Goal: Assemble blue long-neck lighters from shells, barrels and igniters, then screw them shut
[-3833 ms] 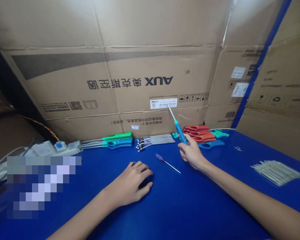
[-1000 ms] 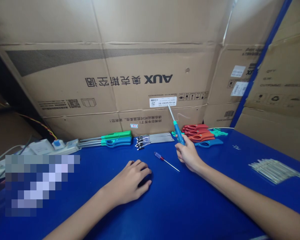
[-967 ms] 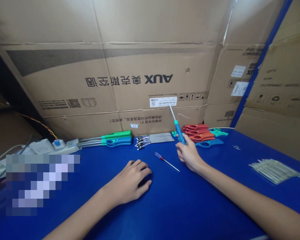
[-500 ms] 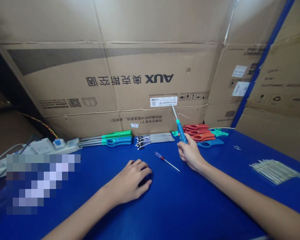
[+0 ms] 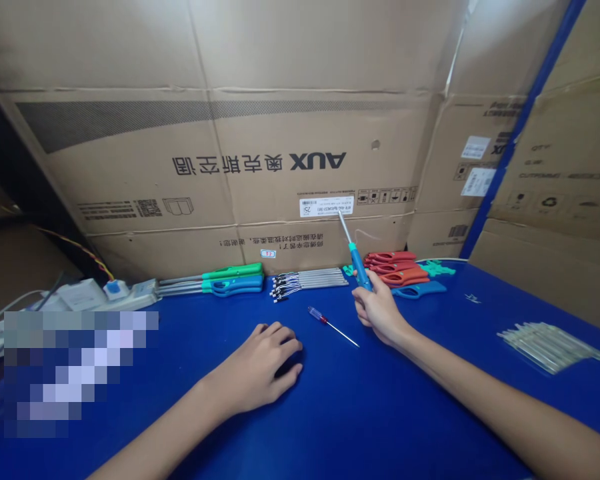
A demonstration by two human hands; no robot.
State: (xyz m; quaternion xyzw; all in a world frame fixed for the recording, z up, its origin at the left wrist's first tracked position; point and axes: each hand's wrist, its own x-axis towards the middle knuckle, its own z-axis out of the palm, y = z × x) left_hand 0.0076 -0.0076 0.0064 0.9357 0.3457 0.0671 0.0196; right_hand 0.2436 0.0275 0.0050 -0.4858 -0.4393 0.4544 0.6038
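My right hand (image 5: 380, 309) is wrapped round the blue handle of a long-necked lighter (image 5: 361, 270). Its metal tube points up and away, tilted slightly left, in front of the cardboard. My left hand (image 5: 265, 363) rests on the blue table (image 5: 300, 427), fingers loosely bent and thumb apart, holding nothing. Between the hands lies a screwdriver (image 5: 333, 326) with a clear purple and red handle, touched by neither. Behind it, several metal tubes (image 5: 323, 277) with wired ends lie in a row.
Finished-looking green and blue lighters (image 5: 235, 285) lie back left, beside power strips (image 5: 85, 293) and cables. Red, orange and blue handle shells (image 5: 405, 272) and green plastic parts (image 5: 437, 267) sit back right. Clear tubes (image 5: 553, 347) lie at right. Cardboard (image 5: 130, 153) walls the back.
The lighter in my right hand has tilted very slightly left. My left hand stays in place on the table; the whole view has shifted a little.
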